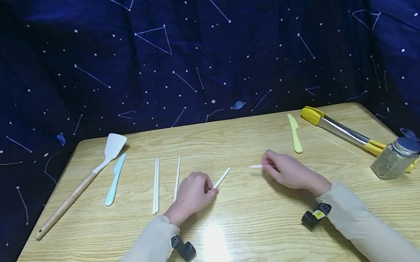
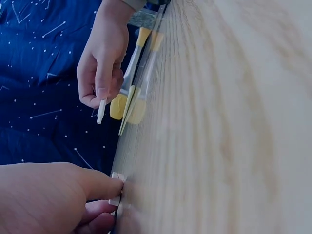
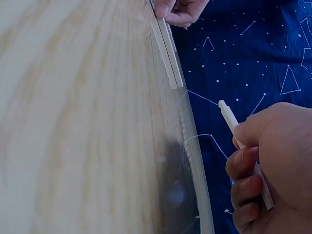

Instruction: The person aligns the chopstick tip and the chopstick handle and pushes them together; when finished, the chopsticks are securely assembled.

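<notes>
My left hand [image 1: 193, 192], left of the table's middle, pinches a plain white stick [image 1: 223, 177] between thumb and finger; its far end points up and right, low over the tabletop. To the right, my right hand [image 1: 286, 168] grips another short white stick [image 1: 256, 166]. In the right wrist view that stick [image 3: 229, 114] has a narrow stepped tip and runs back under curled fingers into the palm. The two sticks are apart, tips facing each other. Beside the left hand lie a single thin white stick [image 1: 177, 176] and a close pair of white sticks [image 1: 155, 185].
On the wooden table [image 1: 251, 242], a white spatula [image 1: 77, 194] with a wooden handle and a light blue knife [image 1: 115, 180] lie left. Right are a yellow knife [image 1: 295, 133], yellow-tipped tongs [image 1: 342, 129] and a silver-lidded jar [image 1: 395, 158] in front of the tongs' end. A starry blue curtain [image 1: 199, 60] hangs behind.
</notes>
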`<state>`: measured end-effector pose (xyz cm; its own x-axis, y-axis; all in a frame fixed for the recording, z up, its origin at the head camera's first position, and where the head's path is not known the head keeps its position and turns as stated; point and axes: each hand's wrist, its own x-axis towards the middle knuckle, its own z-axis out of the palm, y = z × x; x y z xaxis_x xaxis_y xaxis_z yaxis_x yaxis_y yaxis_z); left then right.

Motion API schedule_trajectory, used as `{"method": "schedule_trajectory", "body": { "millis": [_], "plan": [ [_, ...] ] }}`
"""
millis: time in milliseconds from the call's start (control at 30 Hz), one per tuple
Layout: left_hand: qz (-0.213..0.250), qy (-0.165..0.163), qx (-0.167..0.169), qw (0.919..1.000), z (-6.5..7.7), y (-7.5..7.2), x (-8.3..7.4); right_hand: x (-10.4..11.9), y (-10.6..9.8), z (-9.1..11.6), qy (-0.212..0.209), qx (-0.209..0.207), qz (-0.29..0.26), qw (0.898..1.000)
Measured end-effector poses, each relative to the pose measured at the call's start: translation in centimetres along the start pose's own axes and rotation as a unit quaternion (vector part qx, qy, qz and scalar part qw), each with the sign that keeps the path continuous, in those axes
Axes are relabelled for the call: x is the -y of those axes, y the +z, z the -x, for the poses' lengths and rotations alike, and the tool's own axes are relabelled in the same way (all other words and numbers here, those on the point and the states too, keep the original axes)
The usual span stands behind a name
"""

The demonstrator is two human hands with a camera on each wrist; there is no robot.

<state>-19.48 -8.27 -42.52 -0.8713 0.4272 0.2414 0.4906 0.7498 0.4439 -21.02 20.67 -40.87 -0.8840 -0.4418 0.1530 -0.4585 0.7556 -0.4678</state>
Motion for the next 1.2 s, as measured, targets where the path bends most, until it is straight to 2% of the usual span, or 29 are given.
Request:
{"method": "schedule_trajectory", "body": {
  "millis": [400,600,900,1067,1200],
  "plan": [
    [0.015,-0.017,0.001,0.9997,0.0,0.3,0.0,-0.2,0.0,0.0,-0.005,0.003,-0.029,1.0],
    [0.042,-0.023,-0.003,0.9989,0.0,0.3,-0.1,-0.1,-0.1,0.0,-0.017,-0.007,-0.038,0.999],
    [0.087,0.021,-0.065,0.9939,0.6,0.1,-0.3,0.9,-0.7,-0.1,-0.042,-0.014,-0.067,0.997],
    [0.123,0.059,-0.086,0.9869,0.8,0.1,-0.4,1.0,-0.9,-0.3,-0.053,-0.043,-0.117,0.991],
    [0.142,0.07,-0.092,0.9831,0.9,0.2,-0.6,0.9,-0.8,-0.3,-0.074,-0.067,-0.137,0.985]
  ]
}}
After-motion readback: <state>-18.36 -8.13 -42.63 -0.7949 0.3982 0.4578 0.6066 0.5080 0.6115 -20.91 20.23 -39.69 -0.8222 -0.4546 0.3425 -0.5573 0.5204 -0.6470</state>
